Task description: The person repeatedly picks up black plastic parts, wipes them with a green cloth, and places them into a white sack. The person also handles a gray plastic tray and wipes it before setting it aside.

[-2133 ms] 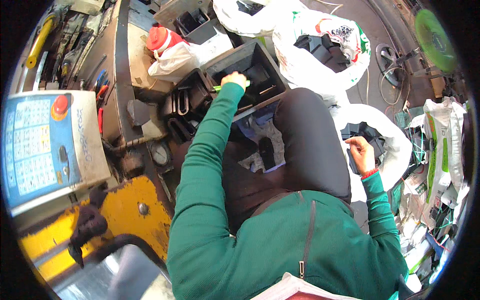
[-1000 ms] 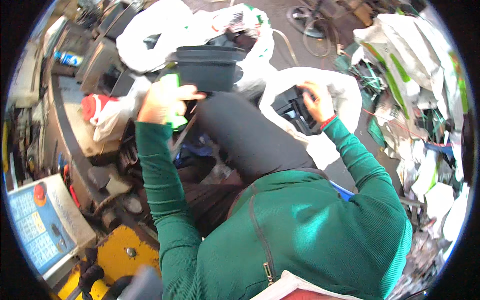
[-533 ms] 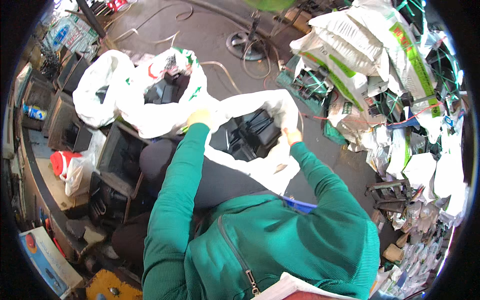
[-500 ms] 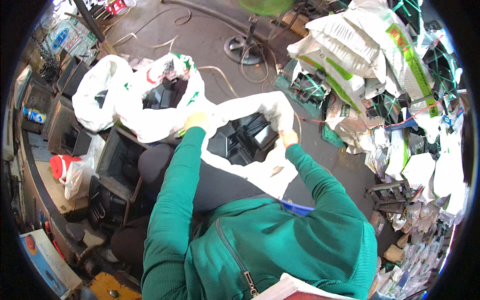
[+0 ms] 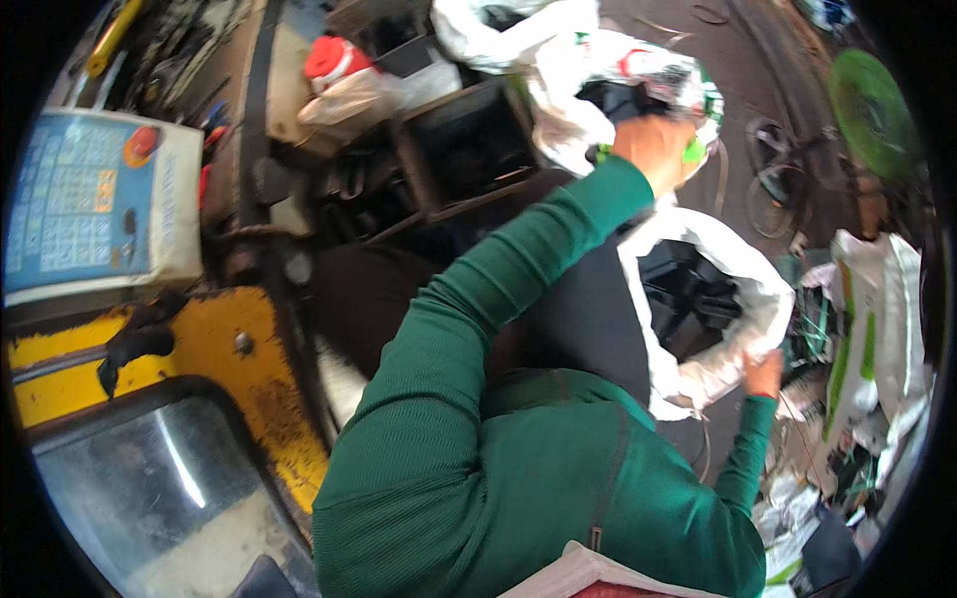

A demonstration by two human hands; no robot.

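An open white sack [image 5: 670, 387] with black plastic parts [image 5: 688, 289] inside stands beside my legs. My right hand [image 5: 764, 373] is closed on its rim at the near right side. Farther off, my left hand [image 5: 658, 149] reaches over a second white sack [image 5: 563, 125], which also holds black parts [image 5: 620, 100]. The fingers of that hand point down among the parts and are largely hidden, so I cannot tell what they grip. Something bright green [image 5: 694, 151] shows beside the left hand.
Left of my legs are a dark open bin [image 5: 469, 140], a red-capped container [image 5: 334, 62] and a blue control panel [image 5: 75, 199] above a yellow machine [image 5: 249, 349]. A green fan [image 5: 869, 112] stands far right. White and green sacks [image 5: 867, 329] pile up at the right.
The view has swung toward the machine on the left. My left hand has left the near sack's rim and gone over to the farther sack. My right hand stays at the near sack's rim.
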